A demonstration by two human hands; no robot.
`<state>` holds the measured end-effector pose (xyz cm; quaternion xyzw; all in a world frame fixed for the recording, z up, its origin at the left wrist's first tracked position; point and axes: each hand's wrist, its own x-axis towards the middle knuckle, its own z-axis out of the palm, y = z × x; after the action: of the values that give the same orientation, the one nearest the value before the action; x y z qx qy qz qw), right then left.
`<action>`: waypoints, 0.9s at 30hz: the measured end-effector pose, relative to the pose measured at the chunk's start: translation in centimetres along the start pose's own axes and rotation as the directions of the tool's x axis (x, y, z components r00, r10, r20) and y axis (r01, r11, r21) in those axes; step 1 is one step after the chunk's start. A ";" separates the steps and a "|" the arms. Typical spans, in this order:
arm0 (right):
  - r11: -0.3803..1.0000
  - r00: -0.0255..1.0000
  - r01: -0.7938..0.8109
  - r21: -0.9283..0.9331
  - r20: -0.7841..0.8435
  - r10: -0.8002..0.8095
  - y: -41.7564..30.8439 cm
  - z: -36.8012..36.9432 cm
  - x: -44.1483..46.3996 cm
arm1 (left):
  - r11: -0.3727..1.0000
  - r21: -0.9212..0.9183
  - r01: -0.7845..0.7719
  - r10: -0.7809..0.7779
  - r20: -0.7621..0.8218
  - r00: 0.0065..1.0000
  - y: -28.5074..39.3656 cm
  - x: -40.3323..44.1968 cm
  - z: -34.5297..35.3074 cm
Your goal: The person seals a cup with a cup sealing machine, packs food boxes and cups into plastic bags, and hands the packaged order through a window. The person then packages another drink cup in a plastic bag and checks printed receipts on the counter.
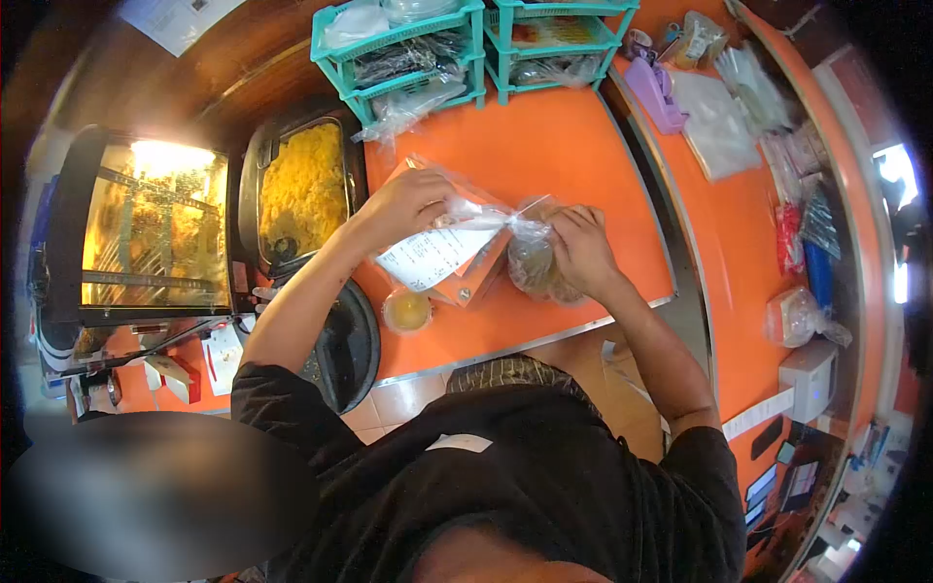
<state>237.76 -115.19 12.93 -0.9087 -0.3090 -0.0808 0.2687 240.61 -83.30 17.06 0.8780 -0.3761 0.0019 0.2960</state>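
The left hand point(413, 204) is curling nearly closed on clear plastic at the centre of the frame, while the right hand point(585, 251) is bending its fingers around the plastic bag point(533, 264), near its twisted neck. The bag, brownish inside, is sitting just right of centre. A printed slip point(437, 257) is lying to its left, and a small cup point(407, 311) is standing lower left on the orange table point(573, 146). Teal racks point(403, 58) are standing at the top.

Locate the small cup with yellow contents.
The cup sits on the orange counter, left of centre in the head view, just below the printed slip.
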 end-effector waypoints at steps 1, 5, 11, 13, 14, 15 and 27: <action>1.000 1.000 0.003 0.008 -0.001 -0.003 0.1 0.0 -0.1 | 0.999 -0.038 0.026 -0.027 -0.042 0.999 0.5 0.0 0.0; 0.998 1.000 0.001 0.062 0.006 -0.001 0.0 -0.5 0.0 | 0.995 -0.075 0.066 -0.074 -0.107 0.991 0.8 -0.1 0.5; 0.990 0.998 -0.064 0.126 0.012 0.063 -0.6 -3.6 0.2 | 0.952 -0.251 0.175 -0.187 -0.027 0.982 -0.6 0.5 2.4; 0.990 0.998 -0.063 0.129 0.031 0.059 -0.5 -5.0 -0.1 | 0.903 -0.343 0.259 -0.290 -0.040 0.956 0.8 1.5 2.1; 0.991 0.998 -0.053 0.124 0.043 0.048 -0.5 -5.3 -0.2 | 0.897 -0.353 0.266 -0.295 -0.029 0.955 0.6 2.0 2.2; 0.993 0.998 -0.040 0.114 0.046 0.035 -0.2 -5.8 0.0 | 0.891 -0.363 0.273 -0.300 -0.017 0.954 0.4 2.4 2.2; 0.991 0.995 -0.005 0.133 -0.098 0.018 0.8 -12.6 -0.1 | 0.984 -0.157 0.084 -0.114 -0.196 0.974 6.5 7.5 -0.6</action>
<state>238.40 -122.57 23.12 -0.8855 -0.2945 -0.1036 0.3440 241.86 -91.44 22.62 0.8664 -0.2986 0.0492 0.3972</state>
